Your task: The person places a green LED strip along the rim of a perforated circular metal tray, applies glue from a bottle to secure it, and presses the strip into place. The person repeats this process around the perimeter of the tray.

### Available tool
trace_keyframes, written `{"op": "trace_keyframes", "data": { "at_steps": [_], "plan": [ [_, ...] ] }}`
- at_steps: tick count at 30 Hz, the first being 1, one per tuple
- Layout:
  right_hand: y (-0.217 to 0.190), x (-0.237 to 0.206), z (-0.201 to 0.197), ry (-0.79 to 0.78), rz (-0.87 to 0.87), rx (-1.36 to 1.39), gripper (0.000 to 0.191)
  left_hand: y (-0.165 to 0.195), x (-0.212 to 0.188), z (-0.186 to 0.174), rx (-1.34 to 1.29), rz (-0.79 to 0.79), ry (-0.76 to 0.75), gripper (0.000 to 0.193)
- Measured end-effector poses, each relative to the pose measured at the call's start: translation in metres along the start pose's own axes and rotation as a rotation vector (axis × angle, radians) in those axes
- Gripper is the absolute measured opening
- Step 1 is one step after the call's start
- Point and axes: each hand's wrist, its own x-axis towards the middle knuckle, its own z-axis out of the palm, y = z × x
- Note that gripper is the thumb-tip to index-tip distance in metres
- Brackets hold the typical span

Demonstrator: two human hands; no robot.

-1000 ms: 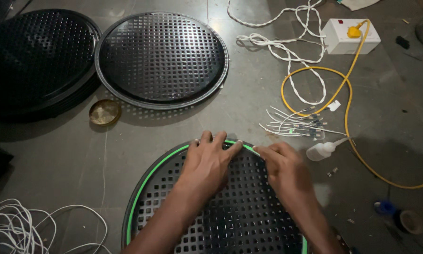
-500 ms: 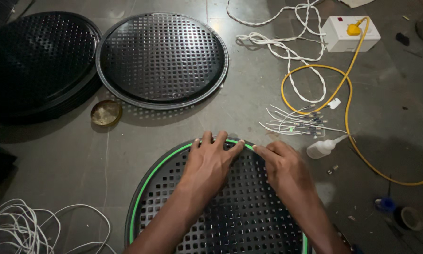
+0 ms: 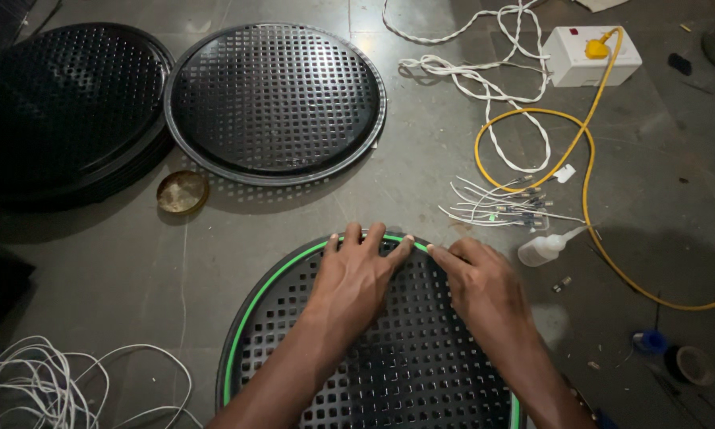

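Your left hand (image 3: 357, 274) lay flat on the far edge of the near perforated black disc (image 3: 389, 365), fingers spread apart and pressing on the glowing green strip (image 3: 250, 314) that ran round its rim. Your right hand (image 3: 485, 290) rested just beside it on the same far rim, fingers drawn together, the forefinger pointing left along the strip and nearly meeting the left fingertips; whether it pinched the strip I cannot tell. Neither hand clasped anything free of the disc.

The disc lay at the near middle of the grey floor (image 3: 421, 171), its near part cut off by the frame edge. To its left you had bare floor out to a loose coil of white wire (image 3: 48, 381) at the near left corner. Beyond the fingertips was open floor up to a second perforated disc (image 3: 274, 99), with a stack of dark discs (image 3: 63, 111) left of that and a small brass lid (image 3: 183, 192) near them. The right side was crowded: a bundle of short white leads (image 3: 496, 205), a small white squeeze bottle (image 3: 546, 248) close to your right hand, a yellow cable (image 3: 588, 199) looping to a white switch box (image 3: 592, 54), and white cord (image 3: 485, 75) at the far side.

Compared with a second ago, both hands stayed in the same spots on the rim, with nothing else shifted.
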Motion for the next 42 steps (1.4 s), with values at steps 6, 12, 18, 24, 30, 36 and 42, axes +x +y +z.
{"op": "trace_keyframes", "data": {
  "at_steps": [6, 12, 18, 24, 30, 36, 42],
  "plan": [
    [0.000, -0.002, -0.001, 0.011, -0.039, 0.010, 0.041, 0.000, 0.000, 0.000, 0.017, -0.004, -0.024, 0.066],
    [0.000, -0.004, 0.000, 0.013, -0.048, -0.009, 0.042, 0.002, 0.000, -0.004, 0.014, -0.005, -0.075, 0.073],
    [0.001, -0.004, 0.002, 0.015, -0.065, -0.035, 0.040, 0.001, -0.001, -0.004, 0.024, 0.012, -0.053, 0.072],
    [0.001, -0.004, 0.002, 0.024, -0.072, -0.043, 0.040, -0.001, -0.001, 0.003, 0.057, 0.029, 0.024, 0.065],
    [0.001, -0.003, 0.001, -0.007, -0.060, -0.110, 0.037, -0.002, -0.003, 0.007, 0.046, 0.037, 0.062, 0.061],
    [0.002, -0.002, -0.001, -0.022, -0.069, -0.171, 0.042, -0.003, 0.000, 0.007, 0.052, 0.044, 0.060, 0.065],
    [-0.001, -0.001, -0.004, -0.021, -0.066, -0.174, 0.039, -0.003, 0.000, 0.005, 0.038, 0.038, 0.049, 0.069]
  ]
}}
